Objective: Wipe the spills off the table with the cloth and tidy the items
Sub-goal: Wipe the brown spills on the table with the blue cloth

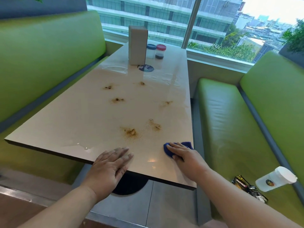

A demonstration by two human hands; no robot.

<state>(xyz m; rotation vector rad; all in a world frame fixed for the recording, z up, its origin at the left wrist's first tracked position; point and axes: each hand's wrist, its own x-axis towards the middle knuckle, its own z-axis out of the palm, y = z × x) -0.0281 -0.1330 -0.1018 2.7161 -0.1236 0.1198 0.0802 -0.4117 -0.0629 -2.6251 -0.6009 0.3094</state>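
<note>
"Head view, largest thing first?"
"Pale glossy table (74, 122), stretching away toward the window, set between two green benches (230, 122)."
"And the hands?"
"Left hand (111, 163): palm down, fingers straight and slightly spread, laid flat on the near edge of the table, gripping nothing. Right hand (182, 155): palm down too, fingers straight, pressing on the cloth close to the table's right edge."
"Next in size?"
"Tall grey box (137, 45), upright at the far end, partly covering a round dark sticker (146, 68)."
"The cloth itself?"
"Dark blue cloth (187, 144), bunched, lying on the near right part of the table, mostly hidden under the right hand, showing beyond the fingertips and at both sides."
"Anything off the table?"
"White lidded cup (276, 180) on the right bench, just beside some dark packets (250, 188)."
"Smaller still?"
"Two little jars side by side, just right of the box: blue-lidded jar (151, 51) with pale contents, red-lidded jar (160, 51) with dark contents."
"And the mess?"
"Brown, crumbly spills (130, 132): six patches scattered over the middle of the table, apart from the cloth, the nearest two just beyond the hands. Wet streaks farther back, near the sticker."
</note>
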